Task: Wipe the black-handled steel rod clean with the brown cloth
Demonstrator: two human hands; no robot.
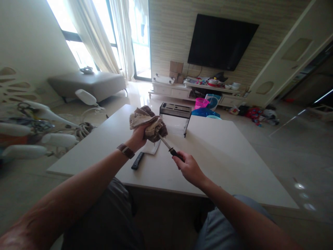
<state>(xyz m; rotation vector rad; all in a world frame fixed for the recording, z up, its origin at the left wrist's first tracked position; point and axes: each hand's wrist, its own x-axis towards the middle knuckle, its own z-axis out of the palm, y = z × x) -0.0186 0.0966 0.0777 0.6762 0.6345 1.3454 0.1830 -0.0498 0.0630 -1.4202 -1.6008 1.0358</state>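
Pale desk (213,156) in a bright living room, knife block (175,114) near its far edge. Left hand (139,135) clenched around a brown cloth (148,123) wrapping the blade; right hand (188,168) gripping the knife (170,149) handle above the near edge. Second knife (137,160) flat beside a white cloth (151,147).

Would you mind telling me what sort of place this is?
Most likely a home living room: a wall-mounted television, a low media cabinet beneath it, and a grey sofa by curtained windows.
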